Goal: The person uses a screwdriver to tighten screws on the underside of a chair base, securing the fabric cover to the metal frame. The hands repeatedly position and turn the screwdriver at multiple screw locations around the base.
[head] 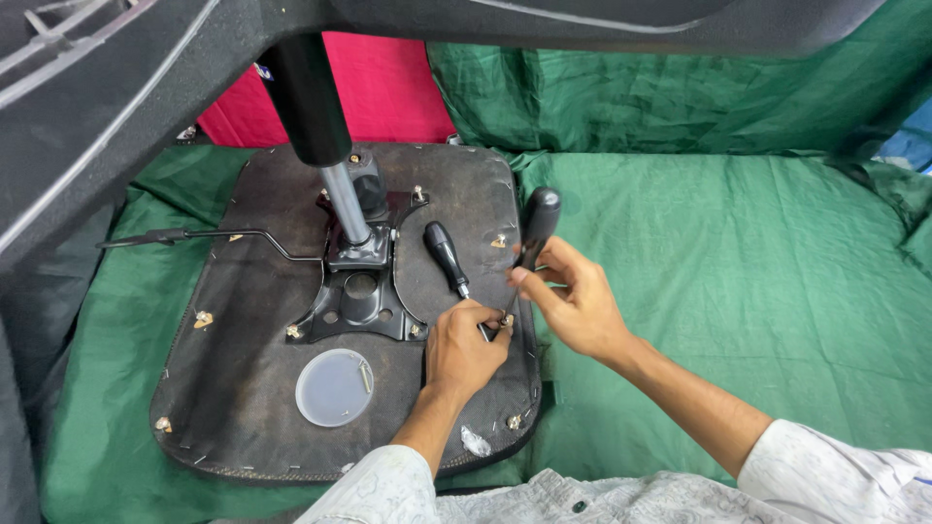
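An upturned office chair seat (243, 369) lies on green cloth, its black underside up, with a metal mechanism plate (359, 301) and gas cylinder (345, 199) at its middle. My right hand (578, 306) holds a black-handled screwdriver (537, 228) upright, its tip at a brass screw (506, 319) near the seat's right edge. My left hand (464, 347) rests closed on the seat by that screw, over the shaft of a second black-handled screwdriver (445, 254) lying there. Whether it grips that shaft I cannot tell.
A round translucent lid (333, 388) with a screw in it sits on the seat's near part. A thin lever rod (194, 234) sticks out left. The black chair base (97, 107) looms overhead at top left. Green cloth (738, 281) covers the surface to the right.
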